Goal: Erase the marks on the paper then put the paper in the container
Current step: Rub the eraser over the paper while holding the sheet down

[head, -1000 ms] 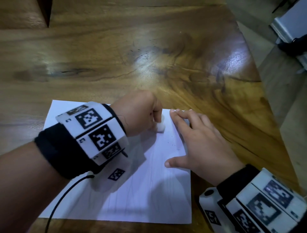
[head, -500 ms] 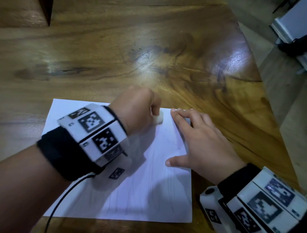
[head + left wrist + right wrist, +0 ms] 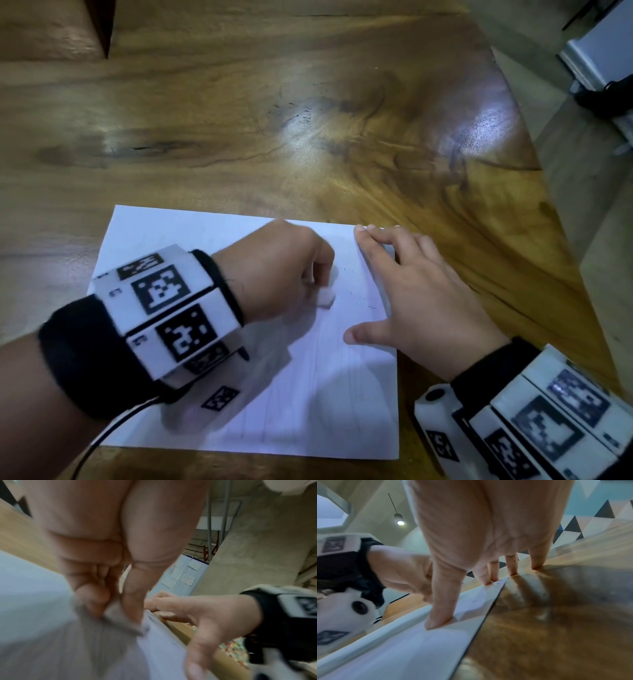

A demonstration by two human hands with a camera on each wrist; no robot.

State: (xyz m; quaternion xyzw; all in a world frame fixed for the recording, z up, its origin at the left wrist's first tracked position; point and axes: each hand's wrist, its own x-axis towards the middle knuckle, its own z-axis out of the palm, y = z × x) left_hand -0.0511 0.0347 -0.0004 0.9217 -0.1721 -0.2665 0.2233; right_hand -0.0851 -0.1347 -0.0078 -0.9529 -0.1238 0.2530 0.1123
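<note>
Paper [image 3: 239,411] lies flat on the wooden table [image 3: 308,120], pinned by the spread right hand [image 3: 421,305], while the left hand [image 3: 274,270], pinching a small white eraser [image 3: 325,297], has slid nearer along the sheet, so erasing continues, with faint marks [image 3: 359,298] remaining.

head view overhead, wrist views close, sharing paper [image 3: 308,394]

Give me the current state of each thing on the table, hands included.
paper: flat on the table, small dark marks near its right edge.
eraser: pinched in the left hand, touching the paper.
left hand: curled round the eraser.
right hand: fingers spread and straight, pressing the paper's right edge down.
table: wooden, glossy, bears the paper.
container: not in view.
</note>
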